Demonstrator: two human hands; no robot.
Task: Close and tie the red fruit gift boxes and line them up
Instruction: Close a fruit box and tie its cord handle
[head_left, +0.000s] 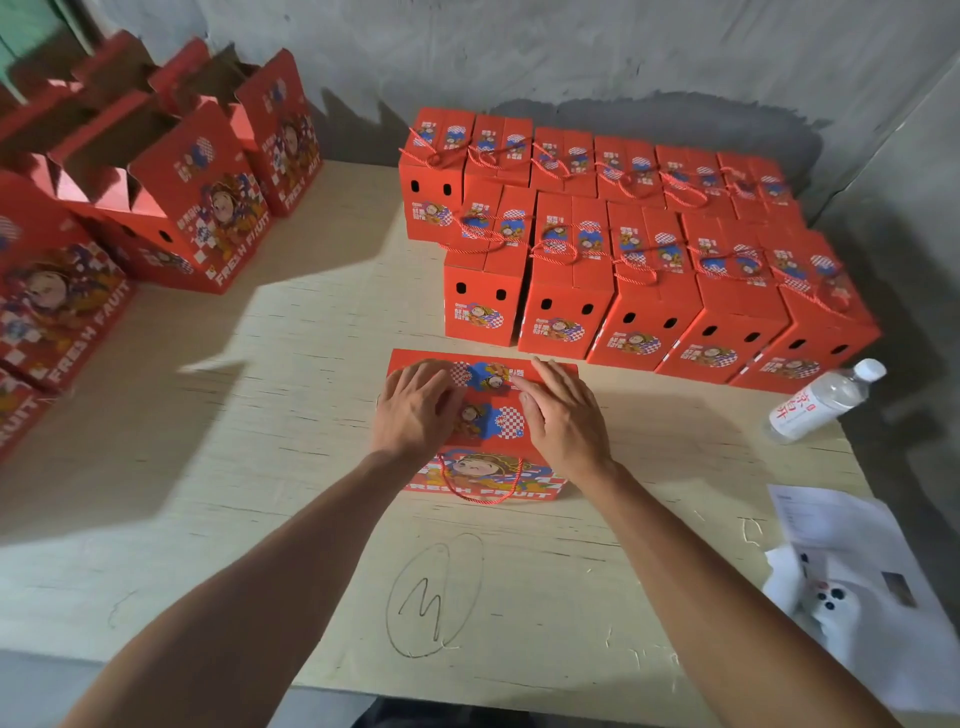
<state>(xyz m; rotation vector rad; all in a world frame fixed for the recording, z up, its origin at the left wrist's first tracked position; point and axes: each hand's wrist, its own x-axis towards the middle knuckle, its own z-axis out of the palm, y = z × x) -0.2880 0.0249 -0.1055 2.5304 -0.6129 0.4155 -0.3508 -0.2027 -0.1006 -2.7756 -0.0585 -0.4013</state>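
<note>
Pressing flat, straight-fingered left hand (415, 410) and right hand (563, 415) close the red box (488, 431).

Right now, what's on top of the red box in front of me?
Both hands press flat on the box: left hand and right hand hold its top flaps down. A red cord handle hangs over its front. What is inside is covered by the flaps.
</note>
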